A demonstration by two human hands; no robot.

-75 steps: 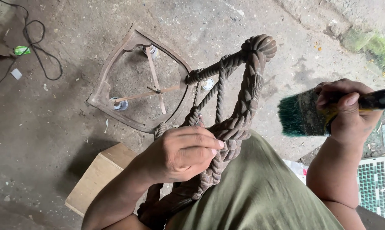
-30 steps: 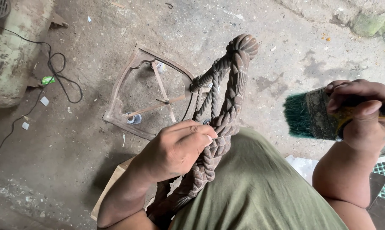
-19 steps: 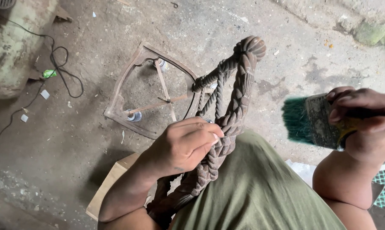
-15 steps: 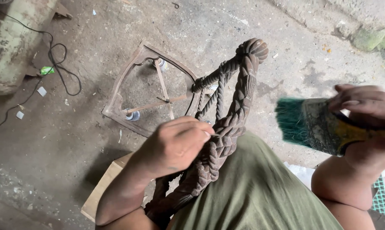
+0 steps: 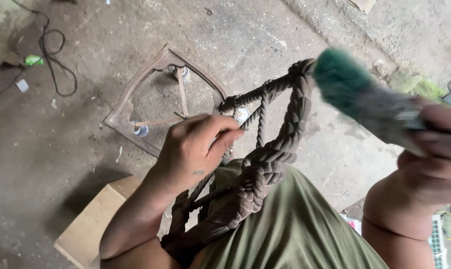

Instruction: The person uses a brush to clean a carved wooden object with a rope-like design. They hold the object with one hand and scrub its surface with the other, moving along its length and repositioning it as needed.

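Left hand [image 5: 195, 149] grips the twisted frame [image 5: 280, 149]; right hand [image 5: 435, 149] holds a brush [image 5: 355, 94] whose bristles might smear the shirt [image 5: 295, 224].

Open floor [image 5: 295, 30] beyond; chair frame [image 5: 280, 144], perhaps its rungs, between hands.

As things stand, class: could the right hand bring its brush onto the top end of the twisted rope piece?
Probably yes. The right hand holds the brush with its green bristles already beside the top of the twisted rope piece; nothing lies between them. The left hand grips lower down, clear of that end.
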